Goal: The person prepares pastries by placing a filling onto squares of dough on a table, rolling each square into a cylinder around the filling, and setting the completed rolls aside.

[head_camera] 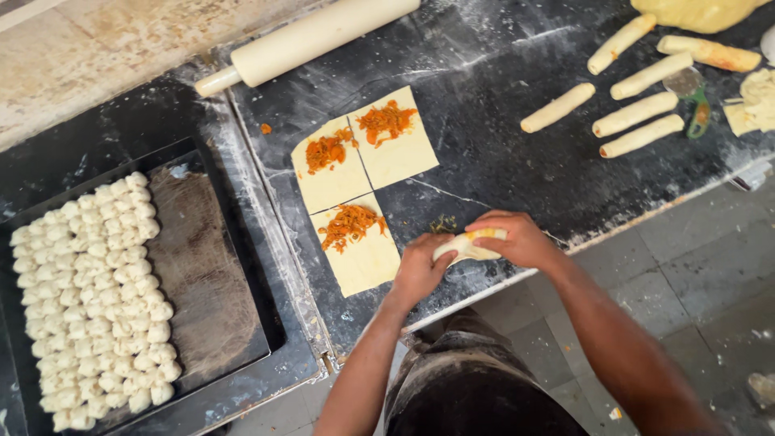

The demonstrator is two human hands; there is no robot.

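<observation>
Rolling a pale filled dough piece (468, 245), left hand (420, 270) and right hand (521, 240) fingers clamped on it. Six finished pale dough rolls (638, 109) done; three flat dough squares topped with orange filling (355, 190) left on dark floured counter (500, 153).

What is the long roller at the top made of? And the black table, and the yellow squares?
The roller looks like pale, smooth wood, though plastic is possible: matte cream with a narrower handle. The table seems to be dark polished stone, dusted white with flour. The squares are soft raw dough, thin and matte, topped with shredded orange filling.
</observation>
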